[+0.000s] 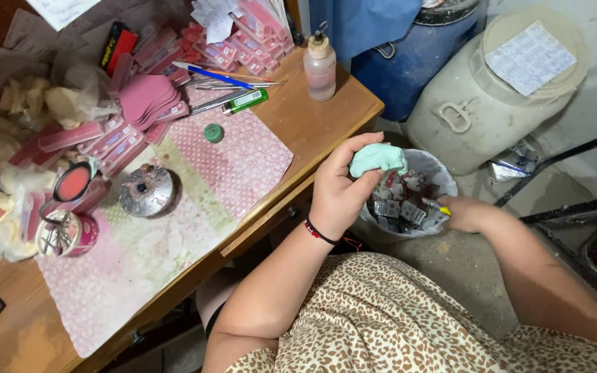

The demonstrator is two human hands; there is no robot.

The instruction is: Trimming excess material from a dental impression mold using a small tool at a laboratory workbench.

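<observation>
My left hand [336, 186] is raised beside the table's corner, its fingers closed around a lump of pale green clay [378, 159]. A black and red cord bracelet sits on that wrist. My right hand [459, 213] reaches down to the rim of a small bin [428, 166] and grips a thin tool with a yellow tip [438, 206]. The bin holds several crumpled wrappers and scraps. Both hands hover over the floor, to the right of the wooden table [312, 117].
The table carries a pink dotted mat [243, 166], a round metal dish [145, 191], open red tins [72, 185], pink sticks and boxes, pens, a green lighter [245, 101] and a small bottle [319, 68]. A white drum [492, 97] and a blue barrel [409, 62] stand behind the bin.
</observation>
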